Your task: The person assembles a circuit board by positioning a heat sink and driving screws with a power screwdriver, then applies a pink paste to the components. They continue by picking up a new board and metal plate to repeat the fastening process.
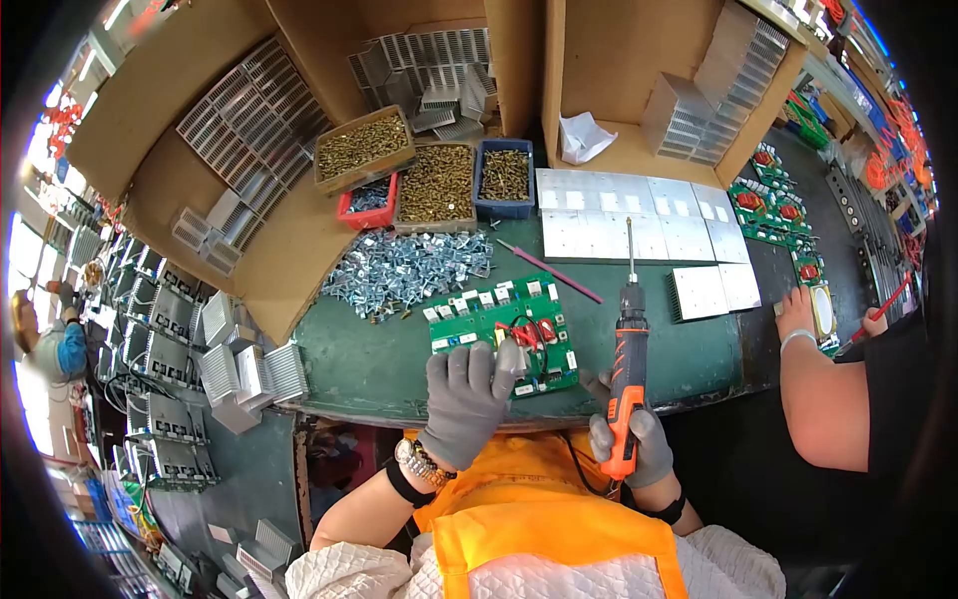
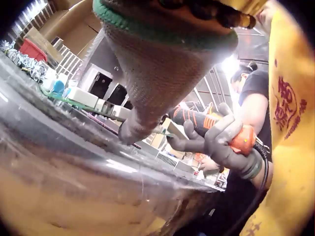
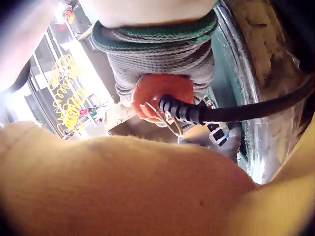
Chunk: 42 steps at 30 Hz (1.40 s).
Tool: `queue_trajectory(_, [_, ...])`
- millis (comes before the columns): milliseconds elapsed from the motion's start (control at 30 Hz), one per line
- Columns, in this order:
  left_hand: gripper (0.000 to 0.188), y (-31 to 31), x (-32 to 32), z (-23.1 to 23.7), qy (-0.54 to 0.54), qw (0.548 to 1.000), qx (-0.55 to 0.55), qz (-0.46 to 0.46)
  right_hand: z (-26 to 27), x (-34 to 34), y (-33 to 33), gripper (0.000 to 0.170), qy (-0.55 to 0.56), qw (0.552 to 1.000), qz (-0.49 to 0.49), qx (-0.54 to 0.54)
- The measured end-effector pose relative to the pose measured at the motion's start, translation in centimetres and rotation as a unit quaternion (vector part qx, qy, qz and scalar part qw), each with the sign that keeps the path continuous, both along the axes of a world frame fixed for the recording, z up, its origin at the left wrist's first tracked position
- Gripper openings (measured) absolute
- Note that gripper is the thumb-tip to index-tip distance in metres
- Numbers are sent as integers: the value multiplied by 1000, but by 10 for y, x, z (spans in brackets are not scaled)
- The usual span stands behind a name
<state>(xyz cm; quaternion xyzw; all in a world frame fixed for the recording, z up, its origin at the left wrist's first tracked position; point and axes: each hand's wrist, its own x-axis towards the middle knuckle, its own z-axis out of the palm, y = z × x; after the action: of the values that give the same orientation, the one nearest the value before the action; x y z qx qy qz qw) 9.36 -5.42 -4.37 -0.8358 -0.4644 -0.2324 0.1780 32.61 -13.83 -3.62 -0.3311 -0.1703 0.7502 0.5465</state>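
The left gloved hand (image 1: 467,399) (image 2: 152,83) grips the near edge of a green circuit board (image 1: 479,321) (image 2: 74,103), its fingers over the lower left part. A small silvery piece (image 1: 508,365) shows by its fingertips; whether it is held cannot be told. The board carries white blocks and red and black wires. Right of it, the right gloved hand (image 1: 647,454) (image 2: 221,142) (image 3: 160,61) grips an orange and black electric screwdriver (image 1: 626,374) (image 3: 142,93), its bit pointing away from the body, off the board. One finger extends toward the board.
Loose metal clips (image 1: 404,270) and bins of brass screws (image 1: 436,185) lie behind the board, with a purple stick (image 1: 551,273). Metal heat sinks (image 1: 639,225) stand in rows at the right rear, near cardboard boxes (image 1: 629,60). Another person's arm (image 1: 823,389) reaches in at the right.
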Motion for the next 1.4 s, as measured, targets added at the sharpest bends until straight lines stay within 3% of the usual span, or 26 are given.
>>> queue_trajectory(100, [58, -11, 4, 12, 69, 997, -31, 14, -4, 10, -5, 78, -3, 999, 33, -7])
queue_trajectory(133, [71, -17, 6, 14, 104, 992, -62, 29, -1, 9, -5, 76, -13, 999, 31, -5])
queue_trajectory(167, [71, -17, 6, 17, 106, 992, -63, 27, -4, 12, -5, 76, -12, 1000, 29, -6])
queue_trajectory(267, [100, -10, 3, 49, 149, 960, -235, 29, -9, 19, -7, 70, -40, 997, 65, -14])
queue_trajectory(400, [101, 41, -6, 106, 135, 927, -350, 9, 21, 22, -4, 61, -156, 986, 58, 4])
queue_trajectory(467, [99, 77, -23, 115, 98, 920, -378, -32, 41, 23, -6, 73, -248, 965, 85, -13])
queue_trajectory(533, [96, 109, -30, 123, 78, 924, -368, -61, 44, 24, -22, 76, -260, 961, 90, -13])
queue_trajectory(600, [94, 134, -33, 144, 30, 818, -574, -36, 39, 26, -36, 82, -291, 948, 128, -17])
queue_trajectory(767, [76, 172, -48, 122, -30, 774, -628, -75, 31, 12, -37, 89, -300, 933, 189, -57])
queue_trajectory(867, [74, 185, -53, 114, -44, 745, -660, -87, 27, 0, -22, 87, -385, 891, 240, 1])
queue_trajectory(967, [68, 188, -56, 108, -59, 752, -647, -113, 19, -8, -16, 83, -405, 885, 229, 13])
queue_trajectory(1167, [75, 191, -58, 106, -58, 741, -657, -125, 23, -13, -8, 75, -349, 909, 226, -28])
queue_trajectory(1300, [74, 188, -56, 110, -47, 743, -659, -108, 29, -17, -6, 73, -361, 902, 235, -35])
queue_trajectory(1400, [73, 188, -54, 111, -48, 729, -675, -103, 30, -20, -8, 72, -286, 917, 272, -53])
